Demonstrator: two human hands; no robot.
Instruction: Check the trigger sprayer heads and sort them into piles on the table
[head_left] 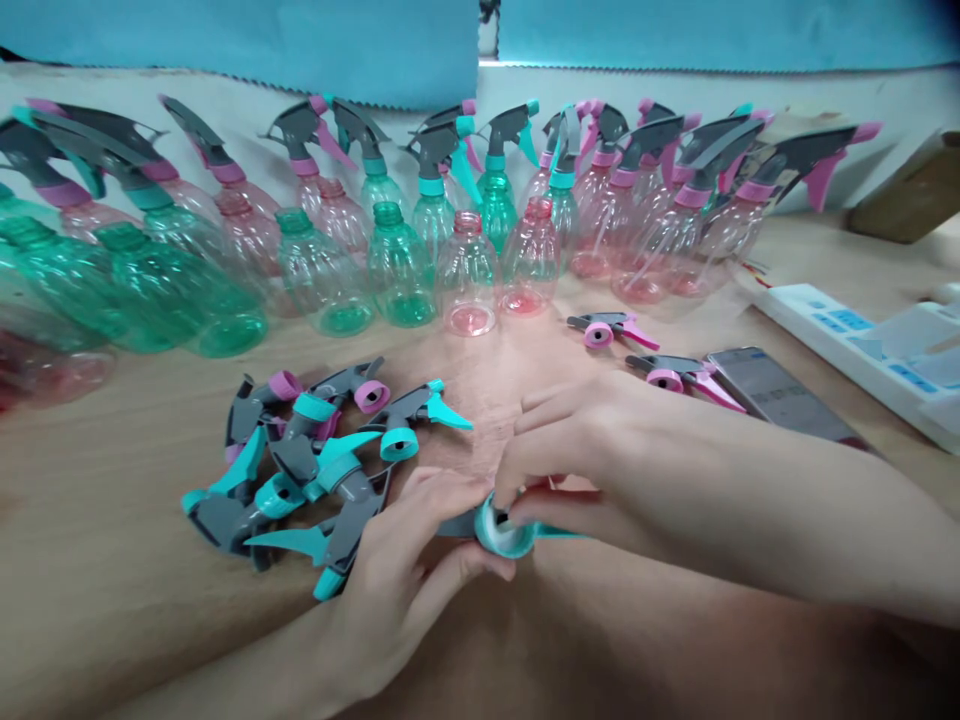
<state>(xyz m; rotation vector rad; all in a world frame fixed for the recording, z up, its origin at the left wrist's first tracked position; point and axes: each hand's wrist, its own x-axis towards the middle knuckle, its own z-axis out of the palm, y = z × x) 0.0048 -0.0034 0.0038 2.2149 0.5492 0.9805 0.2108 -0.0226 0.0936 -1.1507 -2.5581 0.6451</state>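
The left hand is closed around a gray and teal spray head, low in the middle, just above the table. Its round teal collar faces up, and something white shows inside. The right hand has its thumb and fingers bent close together at the collar's opening. I cannot tell if they pinch anything.

Beside the left hand is a messy pile of spray heads, some with teal parts and some with pink. Past the right hand lie two pink and gray spray heads, one farther back and one nearer. The near one is right by a phone, which the right arm partly hides.

Open green bottles and open pink bottles stand behind. More bottles with spray tops stand behind those.
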